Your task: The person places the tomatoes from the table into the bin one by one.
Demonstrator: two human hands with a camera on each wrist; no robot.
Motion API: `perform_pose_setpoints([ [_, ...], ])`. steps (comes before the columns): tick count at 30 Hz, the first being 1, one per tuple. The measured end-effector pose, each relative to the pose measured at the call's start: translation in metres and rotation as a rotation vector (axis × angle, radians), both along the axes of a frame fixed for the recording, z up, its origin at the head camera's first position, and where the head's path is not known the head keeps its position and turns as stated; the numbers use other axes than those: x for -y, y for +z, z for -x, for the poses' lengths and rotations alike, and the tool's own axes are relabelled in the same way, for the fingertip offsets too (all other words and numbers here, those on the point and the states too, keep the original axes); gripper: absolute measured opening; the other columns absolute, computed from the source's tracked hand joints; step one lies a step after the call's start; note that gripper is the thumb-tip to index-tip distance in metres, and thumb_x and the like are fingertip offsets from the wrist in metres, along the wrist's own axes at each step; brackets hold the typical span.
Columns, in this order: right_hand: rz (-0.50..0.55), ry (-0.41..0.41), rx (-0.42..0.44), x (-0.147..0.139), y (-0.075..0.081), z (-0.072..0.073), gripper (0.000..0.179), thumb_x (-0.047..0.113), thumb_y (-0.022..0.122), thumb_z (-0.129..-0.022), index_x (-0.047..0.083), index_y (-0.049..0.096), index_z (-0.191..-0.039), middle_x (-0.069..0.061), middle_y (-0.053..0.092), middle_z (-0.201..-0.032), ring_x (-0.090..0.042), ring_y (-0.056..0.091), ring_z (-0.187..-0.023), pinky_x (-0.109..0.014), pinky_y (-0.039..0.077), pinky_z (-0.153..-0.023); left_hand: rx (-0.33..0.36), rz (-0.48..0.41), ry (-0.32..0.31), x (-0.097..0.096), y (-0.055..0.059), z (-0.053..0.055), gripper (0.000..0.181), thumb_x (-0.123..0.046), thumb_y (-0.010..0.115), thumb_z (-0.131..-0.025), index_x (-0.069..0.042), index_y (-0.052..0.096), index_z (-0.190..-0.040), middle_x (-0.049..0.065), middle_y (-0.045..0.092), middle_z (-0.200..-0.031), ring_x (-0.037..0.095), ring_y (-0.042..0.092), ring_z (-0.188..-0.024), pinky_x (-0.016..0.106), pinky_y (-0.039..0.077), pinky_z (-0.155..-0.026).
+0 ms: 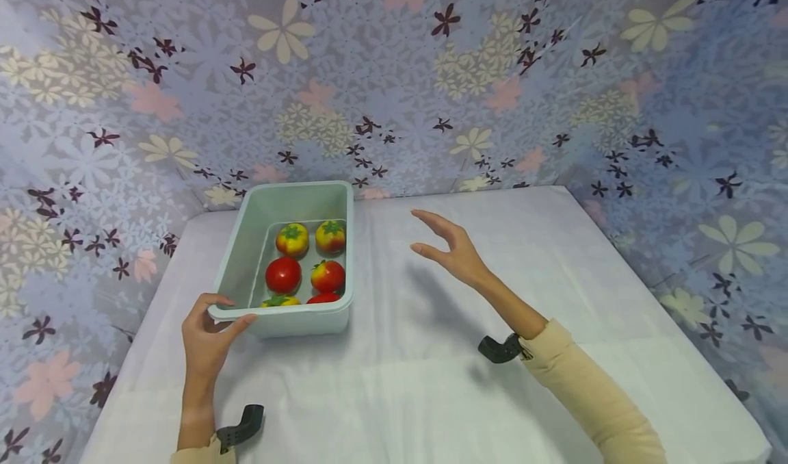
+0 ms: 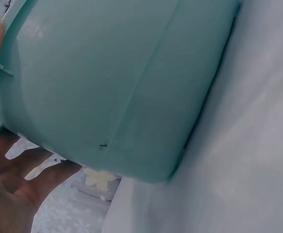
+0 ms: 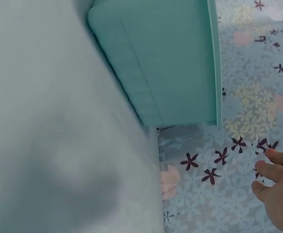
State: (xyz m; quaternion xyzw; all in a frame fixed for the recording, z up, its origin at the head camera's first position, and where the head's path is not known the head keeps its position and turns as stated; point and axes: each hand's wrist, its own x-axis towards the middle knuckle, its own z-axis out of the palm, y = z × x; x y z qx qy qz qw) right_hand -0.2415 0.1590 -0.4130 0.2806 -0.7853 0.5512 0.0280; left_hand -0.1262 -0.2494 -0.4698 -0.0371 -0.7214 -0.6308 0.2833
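Observation:
A pale green plastic tub (image 1: pixel 301 321) stands at the left of the white-covered table. Inside lie several toy-like fruits: a yellow fruit with a green leafy top (image 1: pixel 292 239), a yellow-and-red one (image 1: pixel 330 237), a plain red ball-shaped fruit (image 1: pixel 283 275) and a red-yellow one (image 1: pixel 327 276). Two more are partly hidden by the near rim. My left hand (image 1: pixel 206 337) grips the tub's near left corner, its thumb over the front rim; the left wrist view shows fingers (image 2: pixel 58 177) along the tub's side. My right hand (image 1: pixel 458 252) hovers right of the tub, holding nothing, thumb and fingers apart.
A white cloth (image 1: pixel 394 395) covers the table. Floral fabric (image 1: pixel 394 94) hangs behind and at both sides. Each wrist carries a black camera mount, such as the right one (image 1: pixel 500 349).

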Motion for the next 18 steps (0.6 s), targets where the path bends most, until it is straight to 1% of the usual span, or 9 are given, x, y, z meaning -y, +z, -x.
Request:
perform_pose_setpoints([
  [3, 0.0, -0.008, 0.001, -0.001, -0.003, 0.0, 0.057, 0.012, 0.065, -0.093, 0.012, 0.043, -0.146, -0.01, 0.039, -0.154, -0.023, 0.033, -0.144, -0.049, 0.024, -0.117, 0.047, 0.0, -0.03, 0.009, 0.004, -0.001, 0.039, 0.026, 0.073, -0.065, 0.01, 0.056, -0.096, 0.002, 0.056, -0.09, 0.005, 0.057, -0.079, 0.014, 0.052, -0.065],
  [6, 0.002, -0.014, 0.005, 0.0, -0.004, 0.0, 0.056, 0.004, 0.063, -0.093, 0.007, 0.043, -0.145, -0.014, 0.042, -0.151, -0.028, 0.035, -0.143, -0.05, 0.024, -0.117, 0.149, 0.141, -0.054, 0.02, 0.014, -0.005, 0.036, 0.018, 0.07, -0.076, 0.004, 0.058, -0.107, 0.007, 0.058, -0.105, 0.004, 0.058, -0.095, 0.014, 0.052, -0.072],
  [8, 0.002, -0.014, 0.0, -0.001, -0.004, -0.001, 0.056, 0.0, 0.062, -0.092, 0.003, 0.043, -0.145, -0.016, 0.043, -0.15, -0.031, 0.035, -0.142, -0.051, 0.024, -0.116, 0.223, 0.25, -0.067, 0.027, 0.023, -0.008, 0.04, 0.008, 0.068, -0.084, 0.0, 0.056, -0.122, 0.013, 0.055, -0.127, 0.013, 0.056, -0.118, 0.028, 0.052, -0.09],
  [10, -0.01, -0.017, -0.009, -0.005, -0.002, -0.002, 0.057, 0.0, 0.062, -0.091, 0.005, 0.043, -0.145, -0.016, 0.044, -0.149, -0.031, 0.035, -0.142, -0.052, 0.024, -0.116, 0.279, 0.315, -0.043, 0.029, 0.031, -0.011, 0.05, -0.003, 0.066, -0.09, -0.004, 0.049, -0.137, 0.015, 0.043, -0.147, 0.024, 0.042, -0.137, 0.043, 0.043, -0.105],
  [12, -0.033, -0.023, -0.022, -0.009, 0.002, -0.004, 0.057, 0.003, 0.064, -0.092, 0.008, 0.044, -0.145, -0.013, 0.043, -0.15, -0.028, 0.035, -0.143, -0.052, 0.024, -0.116, 0.301, 0.353, 0.012, 0.029, 0.039, -0.013, 0.06, -0.012, 0.068, -0.09, -0.01, 0.043, -0.145, 0.013, 0.03, -0.158, 0.033, 0.028, -0.145, 0.058, 0.027, -0.112],
  [13, -0.046, -0.027, -0.03, -0.011, 0.004, -0.006, 0.058, 0.006, 0.064, -0.092, 0.01, 0.044, -0.146, -0.012, 0.043, -0.151, -0.027, 0.034, -0.143, -0.052, 0.024, -0.116, 0.299, 0.369, 0.041, 0.027, 0.044, -0.013, 0.064, -0.017, 0.069, -0.09, -0.013, 0.041, -0.147, 0.012, 0.024, -0.16, 0.037, 0.022, -0.147, 0.064, 0.02, -0.112],
  [15, -0.078, -0.036, -0.046, -0.015, 0.01, -0.008, 0.059, 0.011, 0.066, -0.092, 0.014, 0.044, -0.146, -0.011, 0.042, -0.152, -0.025, 0.033, -0.144, -0.053, 0.023, -0.116, 0.296, 0.449, 0.1, 0.019, 0.054, -0.012, 0.069, -0.026, 0.071, -0.088, -0.018, 0.04, -0.149, 0.01, 0.022, -0.162, 0.036, 0.018, -0.148, 0.066, 0.015, -0.112],
  [16, -0.094, -0.04, -0.052, -0.017, 0.013, -0.01, 0.059, 0.014, 0.067, -0.092, 0.015, 0.043, -0.147, -0.01, 0.041, -0.153, -0.026, 0.032, -0.144, -0.054, 0.023, -0.116, 0.284, 0.506, 0.111, 0.014, 0.06, -0.01, 0.07, -0.029, 0.072, -0.087, -0.018, 0.04, -0.148, 0.011, 0.021, -0.162, 0.037, 0.017, -0.148, 0.068, 0.014, -0.112],
  [18, -0.14, -0.052, -0.069, -0.02, 0.02, -0.013, 0.061, 0.02, 0.068, -0.092, 0.018, 0.042, -0.148, -0.008, 0.04, -0.153, -0.027, 0.032, -0.145, -0.055, 0.023, -0.115, 0.256, 0.639, 0.095, 0.0, 0.072, -0.006, 0.072, -0.037, 0.071, -0.087, -0.018, 0.04, -0.149, 0.013, 0.021, -0.162, 0.04, 0.015, -0.148, 0.07, 0.013, -0.11],
])
